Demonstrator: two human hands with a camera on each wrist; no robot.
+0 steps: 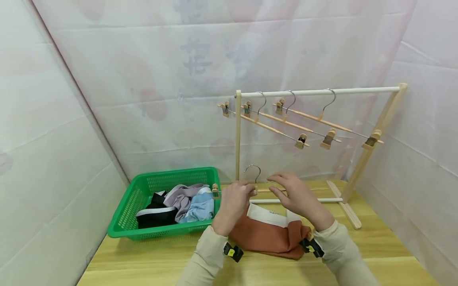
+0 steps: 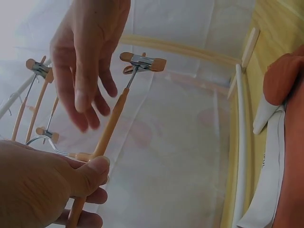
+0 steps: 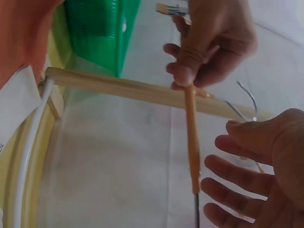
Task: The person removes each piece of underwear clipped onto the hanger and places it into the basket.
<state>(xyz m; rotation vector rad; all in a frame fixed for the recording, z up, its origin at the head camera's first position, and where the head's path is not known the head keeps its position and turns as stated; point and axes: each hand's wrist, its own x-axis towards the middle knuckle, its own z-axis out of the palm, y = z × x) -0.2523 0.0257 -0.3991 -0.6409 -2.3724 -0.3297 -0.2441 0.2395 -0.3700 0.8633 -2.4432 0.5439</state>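
My left hand [image 1: 233,201] pinches the wooden bar of a clip hanger [image 2: 110,121] near its middle, thumb on one side and fingers on the other. The hanger's metal hook [image 1: 255,168] points up, and one of its end clips [image 2: 142,62] shows in the left wrist view with no cloth in it. Beside the bar, my right hand [image 3: 259,175] is spread with nothing in its grasp. Below both hands, a rust-orange garment [image 1: 264,235] with a white waistband [image 1: 267,216] lies on the table, partly hidden by the left hand and forearm.
A wooden rack with a white top rail [image 1: 304,93] stands behind my hands, three clip hangers [image 1: 320,118] on it. To the left, a green basket [image 1: 121,214] holds black, mauve and light blue garments [image 1: 200,207]. White cloth walls surround the wooden table [image 1: 150,262].
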